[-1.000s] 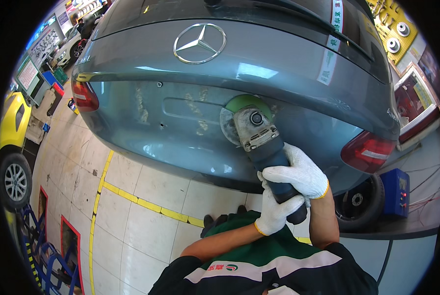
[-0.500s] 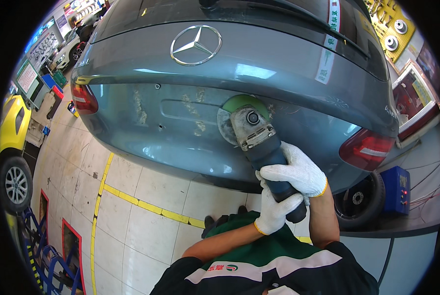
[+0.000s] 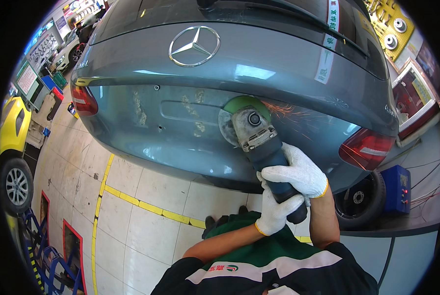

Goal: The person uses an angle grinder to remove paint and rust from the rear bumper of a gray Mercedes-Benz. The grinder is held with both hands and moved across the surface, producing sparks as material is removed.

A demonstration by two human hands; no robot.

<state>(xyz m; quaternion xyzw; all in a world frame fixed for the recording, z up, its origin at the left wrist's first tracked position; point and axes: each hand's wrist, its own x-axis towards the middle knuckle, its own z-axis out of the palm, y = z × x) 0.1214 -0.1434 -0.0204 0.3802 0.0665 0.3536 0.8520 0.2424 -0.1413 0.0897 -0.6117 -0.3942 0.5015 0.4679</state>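
With both white-gloved hands I grip an angle grinder [image 3: 264,145] with a dark body and a worn metal head. My right hand [image 3: 298,172] wraps around the middle of the body. Behind it, my left hand [image 3: 277,212] is closed around the rear end. The green disc [image 3: 242,102], partly behind a grey guard, lies against the grey-blue tailgate [image 3: 146,135] of a car. Orange sparks [image 3: 288,113] fly right from the disc's edge. Left of the disc, rough scraped patches [image 3: 140,110] mark the recessed panel.
Red tail lights [image 3: 367,147] flank the panel. A loose wheel [image 3: 360,201] and a blue box [image 3: 396,191] stand at the right. At the left are a yellow car [image 3: 13,128] and blue metal frames [image 3: 57,265]. Yellow lines [image 3: 146,206] cross the tiled floor.
Sparks now spray rightward from the grinder's disc, where almost none showed before. The grinder has shifted very slightly right; both hands keep the same hold.
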